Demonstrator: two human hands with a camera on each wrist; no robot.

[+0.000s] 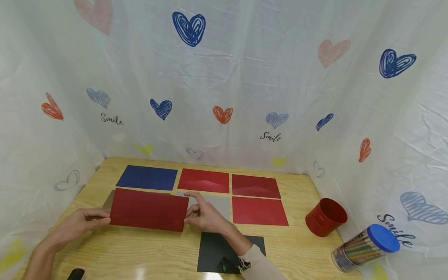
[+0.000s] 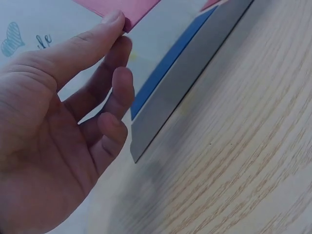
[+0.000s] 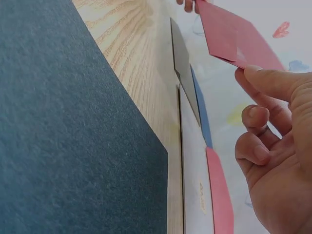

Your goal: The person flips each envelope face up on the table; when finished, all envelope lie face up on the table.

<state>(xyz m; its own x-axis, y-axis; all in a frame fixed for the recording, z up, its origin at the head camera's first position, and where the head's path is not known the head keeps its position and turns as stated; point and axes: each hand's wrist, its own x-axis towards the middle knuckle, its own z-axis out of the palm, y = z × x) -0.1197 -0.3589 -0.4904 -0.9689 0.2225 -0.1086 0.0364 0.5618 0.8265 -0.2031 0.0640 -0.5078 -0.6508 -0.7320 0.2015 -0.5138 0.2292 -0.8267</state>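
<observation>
A dark red envelope (image 1: 148, 210) is held up off the table between both hands, its broad face toward the head camera. My left hand (image 1: 79, 225) pinches its left end between thumb and index finger; in the left wrist view the other fingers of that hand (image 2: 63, 117) are loosely bent. At the opposite end my right hand (image 1: 208, 216) pinches the edge with its thumb and a finger. A folded layer shows on the envelope (image 3: 239, 36) in the right wrist view. Partly hidden behind it lies a grey-brown envelope (image 1: 108, 200).
Flat on the wooden table lie a blue envelope (image 1: 147, 177), several red ones, a light grey one (image 1: 220, 203) and a black sheet (image 1: 210, 252) under my right forearm. At the right stand a red cup (image 1: 316, 221) and a blue-lidded tube of pencils (image 1: 360, 251). A heart-patterned curtain (image 1: 224, 77) surrounds the table.
</observation>
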